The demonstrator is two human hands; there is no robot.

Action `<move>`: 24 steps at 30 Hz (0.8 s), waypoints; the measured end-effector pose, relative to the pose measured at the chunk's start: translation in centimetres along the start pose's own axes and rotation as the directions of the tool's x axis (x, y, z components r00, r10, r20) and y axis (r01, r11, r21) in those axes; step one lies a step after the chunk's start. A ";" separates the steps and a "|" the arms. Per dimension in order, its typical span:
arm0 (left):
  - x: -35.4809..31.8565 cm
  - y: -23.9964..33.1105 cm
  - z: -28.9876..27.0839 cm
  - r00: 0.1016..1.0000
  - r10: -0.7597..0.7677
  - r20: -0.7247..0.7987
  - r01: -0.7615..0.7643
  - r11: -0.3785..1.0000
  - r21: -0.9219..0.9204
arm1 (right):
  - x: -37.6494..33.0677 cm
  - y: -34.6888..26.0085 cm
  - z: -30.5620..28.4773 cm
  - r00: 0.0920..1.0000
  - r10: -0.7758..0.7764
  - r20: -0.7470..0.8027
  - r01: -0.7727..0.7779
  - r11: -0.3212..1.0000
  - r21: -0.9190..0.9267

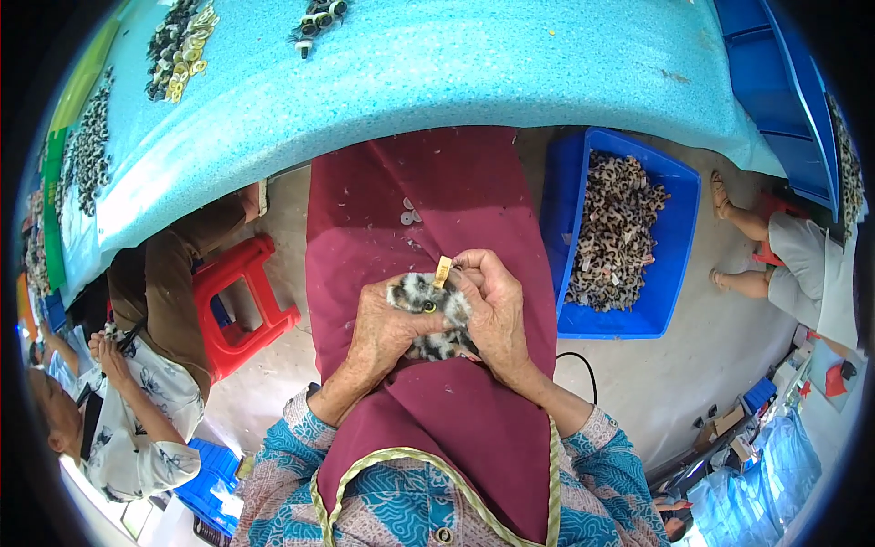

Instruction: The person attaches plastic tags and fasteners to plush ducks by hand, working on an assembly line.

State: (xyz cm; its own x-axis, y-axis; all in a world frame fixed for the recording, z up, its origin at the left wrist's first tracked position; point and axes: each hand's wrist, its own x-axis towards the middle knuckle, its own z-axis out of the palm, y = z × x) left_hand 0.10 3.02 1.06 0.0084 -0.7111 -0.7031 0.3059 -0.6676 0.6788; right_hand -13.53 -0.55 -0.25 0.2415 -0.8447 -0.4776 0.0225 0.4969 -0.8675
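Observation:
Over my lap, both hands grip a small furry plush piece mottled in black, white and tan. A round yellow-rimmed eye shows on its fur. My left hand is closed on its left side, thumb pressed across the front below the eye. My right hand closes on the right side, fingers bent near the top. Beside those fingertips a short flat tan strip stands up from the fur; I cannot tell if it is attached. A few small grey discs lie on my maroon apron.
Right of my lap, a blue bin holds many furry pieces. The blue-covered table ahead carries piles of small dark and yellow parts. A red stool stands at left, beside a seated person. Another person's legs show at right.

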 end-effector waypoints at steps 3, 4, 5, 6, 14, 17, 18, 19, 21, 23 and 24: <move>-0.2 0.2 0.2 1.000 0.012 -0.026 -0.010 0.998 0.067 | -0.2 0.0 -0.1 0.999 -0.049 -0.015 0.048 0.996 -0.074; -0.2 0.3 0.2 1.000 -0.011 -0.030 0.013 0.997 0.079 | -0.3 0.0 -0.2 0.996 -0.086 0.005 0.086 0.989 -0.124; -0.2 0.2 0.2 0.999 -0.012 -0.029 0.015 0.997 0.078 | -0.4 0.0 -0.3 0.996 -0.085 0.004 0.085 0.989 -0.125; -0.2 0.1 0.2 0.999 -0.011 -0.035 0.013 0.999 0.039 | -0.5 0.2 -0.3 0.995 -0.100 0.011 0.100 0.980 -0.174; -1.0 0.5 -0.9 0.574 0.779 0.252 -0.778 0.423 0.465 | -1.9 -1.6 -0.7 0.839 -0.499 0.216 0.533 0.834 -0.144; -1.4 1.8 -1.5 0.257 0.822 0.508 -0.940 0.092 0.327 | -1.9 -2.5 -0.7 0.679 -0.686 0.260 0.728 0.675 -0.120; -1.8 2.2 -1.7 0.247 0.793 0.556 -0.943 0.066 0.325 | -2.1 -2.6 -0.8 0.686 -0.679 0.262 0.721 0.684 -0.115; -2.0 2.3 -2.0 0.259 0.793 0.552 -0.940 0.076 0.332 | -2.3 -2.7 -1.0 0.687 -0.674 0.271 0.718 0.686 -0.114; -2.4 2.2 -2.2 0.208 0.766 0.608 -0.950 0.011 0.311 | -2.6 -2.5 -1.1 0.694 -0.663 0.280 0.710 0.694 -0.115; -2.5 2.3 -2.2 0.219 0.757 0.615 -0.951 0.026 0.307 | -2.8 -2.2 -0.8 0.747 -0.624 0.228 0.652 0.755 -0.069; -2.4 2.1 -2.1 0.225 0.780 0.584 -0.954 0.053 0.297 | -3.0 -2.1 -0.5 0.776 -0.603 0.183 0.618 0.786 -0.030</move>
State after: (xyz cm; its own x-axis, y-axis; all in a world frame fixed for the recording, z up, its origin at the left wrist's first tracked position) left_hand 2.73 3.76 3.69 -0.3153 -0.8096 0.4951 -0.2743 0.5771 0.7692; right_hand -14.77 0.82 2.93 0.3517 -0.9190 0.1784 0.1379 -0.1376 -0.9808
